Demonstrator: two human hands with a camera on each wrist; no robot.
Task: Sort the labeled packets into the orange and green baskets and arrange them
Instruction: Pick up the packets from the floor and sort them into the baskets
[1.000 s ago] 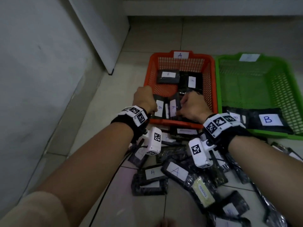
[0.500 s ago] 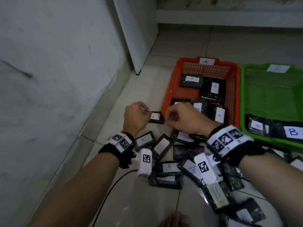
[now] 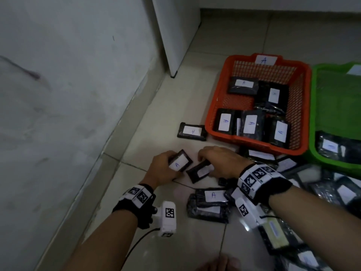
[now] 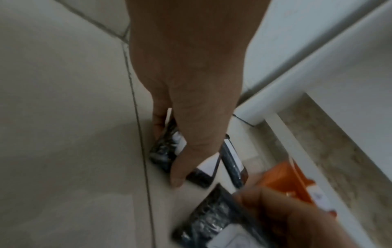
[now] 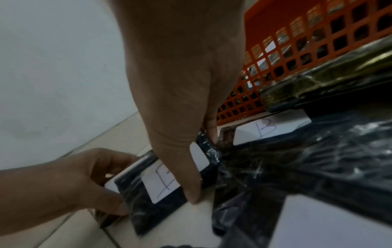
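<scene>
Your left hand (image 3: 163,169) pinches an A-labelled packet (image 3: 179,160) off the floor while your right hand (image 3: 218,161) closes on a second packet (image 3: 201,171) beside it, both gathered near the orange basket (image 3: 218,106), likely for dropping in together.

You kneel over a pale tiled floor (image 3: 175,241); on it stand an orange mesh plastic basket (image 3: 218,90) and a green plastic basket (image 3: 314,122) side by side, a lone black A-labelled packet (image 3: 192,131) just left of the orange one, and a heap of black labelled packets (image 3: 209,206) nearer you.
</scene>
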